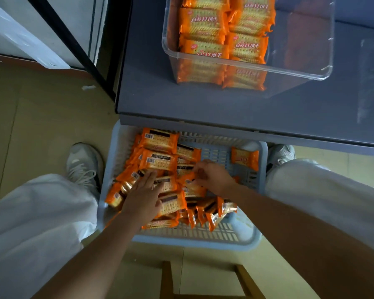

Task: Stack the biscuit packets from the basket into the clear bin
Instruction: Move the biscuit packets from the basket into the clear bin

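Two hands are down in the basket, which sits on the floor between the person's feet, partly under the dark surface. The left hand lies flat on the heap of biscuit packets, fingers straight, holding nothing. The right hand has its fingers curled round a top packet, though it is a bit blurry there.

What could go wrong, I think: the wrappers look shiny and slippy, so a packet could slide out of the fingers on the way up. The edge of the surface hangs over the basket, so a hand lifting fast could bump it and drop the packet. The heap is messy too, and pulling one out could drag others over the side. Up on the surface the clear bin holds stacked packets in neat rows toward its left side. A packet put in crooked could knock them out of line.

The packets are bright orange, flat and small, with pale crackers to be seen on them. Most in the basket lie jumbled, many with barcodes facing up. One lone packet lies by itself at the far right of the basket
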`<move>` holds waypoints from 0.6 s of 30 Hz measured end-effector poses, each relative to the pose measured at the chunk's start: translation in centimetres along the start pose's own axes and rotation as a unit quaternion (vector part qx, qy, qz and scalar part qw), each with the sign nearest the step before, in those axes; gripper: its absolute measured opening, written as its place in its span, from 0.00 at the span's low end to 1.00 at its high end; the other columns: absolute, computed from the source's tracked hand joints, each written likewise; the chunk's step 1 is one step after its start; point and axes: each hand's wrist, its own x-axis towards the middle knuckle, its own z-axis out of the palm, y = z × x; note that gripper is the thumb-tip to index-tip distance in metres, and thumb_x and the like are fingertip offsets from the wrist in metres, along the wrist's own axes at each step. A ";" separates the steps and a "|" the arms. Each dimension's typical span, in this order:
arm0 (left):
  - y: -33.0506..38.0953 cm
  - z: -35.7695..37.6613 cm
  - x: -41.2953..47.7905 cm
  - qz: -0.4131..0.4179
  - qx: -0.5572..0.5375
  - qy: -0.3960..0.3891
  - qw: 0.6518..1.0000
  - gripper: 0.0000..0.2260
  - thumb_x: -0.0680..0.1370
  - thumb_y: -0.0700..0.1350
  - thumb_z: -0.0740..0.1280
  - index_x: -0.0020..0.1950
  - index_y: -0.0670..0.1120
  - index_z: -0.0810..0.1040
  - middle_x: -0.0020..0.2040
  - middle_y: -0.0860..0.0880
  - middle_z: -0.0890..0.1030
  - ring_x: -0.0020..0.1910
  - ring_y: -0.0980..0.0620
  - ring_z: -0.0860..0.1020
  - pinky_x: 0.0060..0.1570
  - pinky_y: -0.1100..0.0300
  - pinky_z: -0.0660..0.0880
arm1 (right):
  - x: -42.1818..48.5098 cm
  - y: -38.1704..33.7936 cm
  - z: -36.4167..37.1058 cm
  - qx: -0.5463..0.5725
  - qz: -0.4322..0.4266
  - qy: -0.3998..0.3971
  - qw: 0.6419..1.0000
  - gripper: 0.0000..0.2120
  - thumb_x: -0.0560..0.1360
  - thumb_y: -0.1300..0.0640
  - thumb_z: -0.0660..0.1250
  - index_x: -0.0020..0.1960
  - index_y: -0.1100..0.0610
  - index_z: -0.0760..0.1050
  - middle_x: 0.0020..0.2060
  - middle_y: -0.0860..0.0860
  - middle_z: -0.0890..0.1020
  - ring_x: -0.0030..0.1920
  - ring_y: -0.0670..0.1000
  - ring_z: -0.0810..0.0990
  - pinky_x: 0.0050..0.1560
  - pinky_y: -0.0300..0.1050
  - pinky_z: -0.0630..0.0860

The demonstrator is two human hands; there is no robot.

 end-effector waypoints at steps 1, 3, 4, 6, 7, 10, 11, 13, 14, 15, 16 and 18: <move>0.3 -0.5 -0.1 0.000 -0.019 0.017 1.000 0.25 0.81 0.51 0.57 0.78 0.50 0.56 0.80 0.47 0.46 0.78 0.48 0.43 0.76 0.52 0.46 | -0.3 -0.2 -0.9 0.021 -0.001 0.007 1.000 0.13 0.72 0.56 0.72 0.56 0.53 0.76 0.49 0.49 0.78 0.50 0.50 0.78 0.44 0.38 0.71; 1.2 -1.8 -0.3 -0.009 -0.098 0.062 0.993 0.19 0.82 0.50 0.58 0.73 0.48 0.67 0.77 0.46 0.60 0.76 0.47 0.57 0.73 0.53 0.58 | -1.0 -0.7 -2.6 0.087 -0.006 0.009 0.996 0.12 0.72 0.57 0.73 0.53 0.53 0.75 0.45 0.48 0.81 0.46 0.49 0.81 0.42 0.37 0.73; 1.5 -2.5 -0.4 -0.028 -0.178 0.085 0.980 0.16 0.82 0.49 0.58 0.68 0.47 0.73 0.72 0.46 0.69 0.71 0.47 0.65 0.68 0.54 0.64 | -1.4 -1.2 -3.5 0.121 -0.013 0.008 0.993 0.11 0.73 0.58 0.73 0.53 0.53 0.74 0.43 0.50 0.82 0.44 0.49 0.82 0.44 0.39 0.76; 2.8 -4.2 -0.7 -0.107 -0.393 0.077 0.910 0.16 0.83 0.54 0.55 0.59 0.47 0.78 0.59 0.46 0.80 0.57 0.48 0.77 0.60 0.53 0.71 | -2.5 -2.2 -4.9 0.171 -0.033 0.017 0.984 0.10 0.73 0.61 0.72 0.52 0.57 0.75 0.43 0.53 0.83 0.43 0.48 0.83 0.46 0.40 0.78; 3.4 -5.1 -0.8 -0.151 -0.494 0.051 0.855 0.20 0.82 0.58 0.53 0.56 0.47 0.79 0.53 0.46 0.83 0.52 0.47 0.80 0.57 0.52 0.74 | -3.0 -2.7 -5.5 0.188 -0.047 0.021 0.981 0.11 0.72 0.63 0.72 0.52 0.59 0.75 0.43 0.54 0.83 0.43 0.48 0.83 0.46 0.39 0.78; 5.0 -7.3 -1.1 -0.212 -0.639 -0.011 0.739 0.23 0.80 0.63 0.54 0.50 0.47 0.80 0.44 0.45 0.85 0.43 0.46 0.83 0.44 0.55 0.77 | -4.2 -4.0 -6.8 0.204 -0.087 0.017 0.975 0.11 0.71 0.67 0.72 0.52 0.60 0.76 0.44 0.53 0.82 0.43 0.44 0.81 0.44 0.34 0.76; 5.4 -7.7 -1.2 -0.218 -0.666 -0.010 0.713 0.21 0.80 0.61 0.58 0.50 0.46 0.80 0.44 0.44 0.85 0.41 0.47 0.82 0.41 0.57 0.76 | -4.6 -4.3 -7.0 0.201 -0.099 0.016 0.974 0.12 0.71 0.68 0.72 0.52 0.60 0.76 0.44 0.52 0.82 0.43 0.43 0.81 0.45 0.34 0.76; 6.0 -8.3 -1.5 -0.230 -0.705 0.006 0.671 0.15 0.79 0.54 0.65 0.50 0.43 0.80 0.44 0.43 0.85 0.39 0.49 0.81 0.36 0.58 0.75 | -5.4 -4.8 -7.3 0.202 -0.118 0.024 0.972 0.12 0.70 0.69 0.72 0.52 0.61 0.76 0.44 0.51 0.81 0.44 0.43 0.80 0.47 0.36 0.77; 6.1 -8.4 -1.6 -0.228 -0.726 0.012 0.649 0.12 0.78 0.51 0.67 0.50 0.42 0.80 0.43 0.43 0.84 0.38 0.49 0.80 0.35 0.60 0.74 | -5.7 -5.0 -7.4 0.208 -0.128 0.030 0.969 0.12 0.71 0.70 0.71 0.52 0.62 0.76 0.44 0.51 0.80 0.44 0.43 0.80 0.47 0.37 0.78; 6.3 -8.5 -1.8 -0.221 -0.745 0.019 0.629 0.08 0.78 0.47 0.68 0.49 0.43 0.80 0.42 0.44 0.83 0.38 0.50 0.79 0.35 0.60 0.73 | -6.0 -5.0 -7.5 0.214 -0.137 0.035 0.967 0.11 0.71 0.70 0.71 0.52 0.63 0.76 0.45 0.51 0.80 0.44 0.42 0.80 0.48 0.38 0.78; 6.5 -8.7 -1.9 -0.214 -0.760 0.027 0.613 0.05 0.77 0.44 0.69 0.47 0.43 0.80 0.41 0.45 0.82 0.38 0.51 0.79 0.35 0.60 0.73 | -6.2 -5.2 -7.5 0.219 -0.143 0.038 0.964 0.10 0.72 0.70 0.70 0.52 0.63 0.75 0.46 0.51 0.80 0.45 0.42 0.81 0.48 0.38 0.78; 6.7 -9.1 -2.3 -0.199 -0.786 0.053 0.583 0.02 0.76 0.39 0.69 0.44 0.44 0.79 0.40 0.46 0.81 0.38 0.51 0.78 0.37 0.61 0.73 | -6.5 -5.3 -7.6 0.235 -0.137 0.040 0.962 0.12 0.73 0.72 0.67 0.55 0.62 0.75 0.49 0.50 0.79 0.47 0.42 0.80 0.50 0.39 0.78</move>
